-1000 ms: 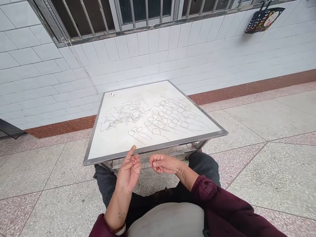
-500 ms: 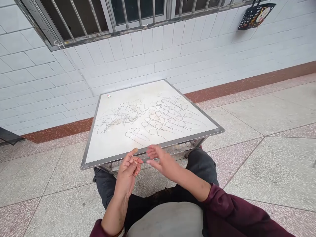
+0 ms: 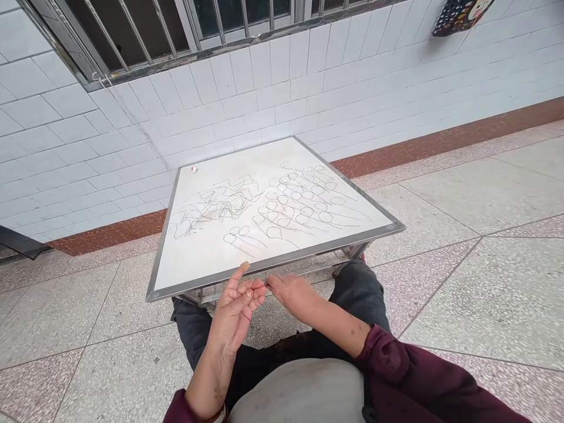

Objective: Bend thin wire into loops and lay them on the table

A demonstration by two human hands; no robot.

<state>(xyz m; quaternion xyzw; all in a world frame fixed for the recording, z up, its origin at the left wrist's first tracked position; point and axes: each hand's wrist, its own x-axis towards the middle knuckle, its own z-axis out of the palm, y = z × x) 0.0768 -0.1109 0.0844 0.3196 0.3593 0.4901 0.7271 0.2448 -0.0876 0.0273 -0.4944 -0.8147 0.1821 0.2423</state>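
My left hand [image 3: 235, 308] is raised just before the table's near edge, its thumb pinched against the fingers and one finger stretched out. Its fingertips almost meet those of my right hand [image 3: 293, 294], which is also closed in a pinch. Whatever lies between the fingers is too thin or too hidden to make out. Beyond them stands a white table [image 3: 194, 267] with a grey metal rim. On its right half lie many thin dark looped strands [image 3: 284, 211], like wire, each a ring with a tail. Zigzag thin strands [image 3: 224, 200] lie tangled on the left half.
A tiny white-and-red object [image 3: 194, 170] sits at the table's far left corner. Behind is a white tiled wall [image 3: 247, 97] with a barred window [image 3: 220, 23] and a hanging patterned bag [image 3: 460, 17]. My knees are under the table's near edge.
My right hand has gone from spread fingers to a pinch and moved close to my left fingertips. My left hand has shifted slightly right, still pinched. The strands lie as before.
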